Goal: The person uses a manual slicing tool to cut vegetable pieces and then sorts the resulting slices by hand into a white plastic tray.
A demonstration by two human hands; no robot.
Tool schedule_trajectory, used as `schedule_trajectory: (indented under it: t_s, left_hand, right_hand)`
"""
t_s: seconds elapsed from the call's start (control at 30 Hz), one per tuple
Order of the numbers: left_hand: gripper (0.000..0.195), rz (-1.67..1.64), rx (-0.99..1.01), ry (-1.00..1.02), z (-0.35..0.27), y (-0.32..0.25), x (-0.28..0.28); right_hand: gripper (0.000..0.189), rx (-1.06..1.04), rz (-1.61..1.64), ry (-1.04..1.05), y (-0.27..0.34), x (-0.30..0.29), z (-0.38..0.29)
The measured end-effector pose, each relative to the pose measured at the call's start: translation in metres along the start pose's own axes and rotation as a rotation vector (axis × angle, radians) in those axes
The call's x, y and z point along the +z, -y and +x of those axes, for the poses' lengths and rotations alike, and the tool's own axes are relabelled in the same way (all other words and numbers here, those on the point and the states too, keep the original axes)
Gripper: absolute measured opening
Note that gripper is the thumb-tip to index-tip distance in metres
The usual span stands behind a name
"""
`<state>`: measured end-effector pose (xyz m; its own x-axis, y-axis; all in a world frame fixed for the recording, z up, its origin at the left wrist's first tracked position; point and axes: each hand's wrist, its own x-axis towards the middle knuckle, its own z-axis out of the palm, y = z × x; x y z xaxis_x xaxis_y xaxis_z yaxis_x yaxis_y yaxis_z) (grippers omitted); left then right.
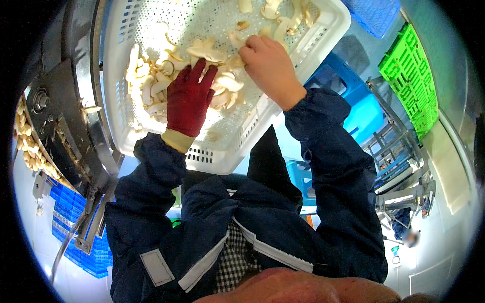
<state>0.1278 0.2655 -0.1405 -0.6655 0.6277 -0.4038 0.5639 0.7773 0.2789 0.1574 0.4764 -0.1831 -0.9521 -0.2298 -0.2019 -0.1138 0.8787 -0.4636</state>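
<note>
A white perforated plastic basket (223, 163) lies before me with mushroom slices (147, 87) spread inside, thickest at its left. My left hand (190, 98), in a dark red glove with a cream cuff, rests palm down over the slices, its fingers spread and touching some of them. To its right, my bare right hand (269, 66) has its fingers curled at a pale slice (235, 39); whether the fingertips grip it cannot be told. More slices (284, 22) lie past the right hand, near the basket's far right corner.
Metal machinery (68, 102) stands close along the basket's left side, with a belt or tray of pale pieces (32, 147) beyond. Blue crates (79, 231) are stacked low at left. On the right are a blue plastic stool or bin (363, 113), a green crate (413, 79) and a metal rack (390, 151).
</note>
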Motion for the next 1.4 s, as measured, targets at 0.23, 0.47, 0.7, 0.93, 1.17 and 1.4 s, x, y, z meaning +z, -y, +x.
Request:
schedule_trajectory:
  t_s: [0.23, 0.47, 0.7, 0.93, 1.17, 1.4]
  left_hand:
    - [0.022, -0.415, 0.111, -0.191, 0.018, 0.016, -0.005]
    - [0.026, -0.809, -0.183, -0.167, 0.096, 0.041, -0.022]
    - [0.036, -0.743, -0.152, -0.349, 0.095, 0.061, -0.017]
    - [0.055, -0.505, 0.085, -0.382, 0.085, 0.031, -0.010]
    - [0.048, -0.748, 0.065, -0.324, 0.110, 0.022, -0.007]
    - [0.048, -0.217, -0.022, -0.546, 0.083, 0.056, -0.007]
  right_hand:
    - [0.027, 0.561, 0.592, -0.219, -0.017, -0.011, 0.006]
    - [0.028, 0.503, 0.194, -0.308, 0.019, -0.004, 0.012]
    - [0.023, 0.475, 0.103, -0.267, 0.017, 0.017, 0.009]
    - [0.030, 0.740, 0.446, -0.220, -0.003, 0.002, 0.000]
    - [0.034, 0.803, 0.312, -0.190, 0.020, -0.023, 0.007]
    - [0.026, 0.519, 0.177, -0.057, 0.035, 0.004, 0.000]
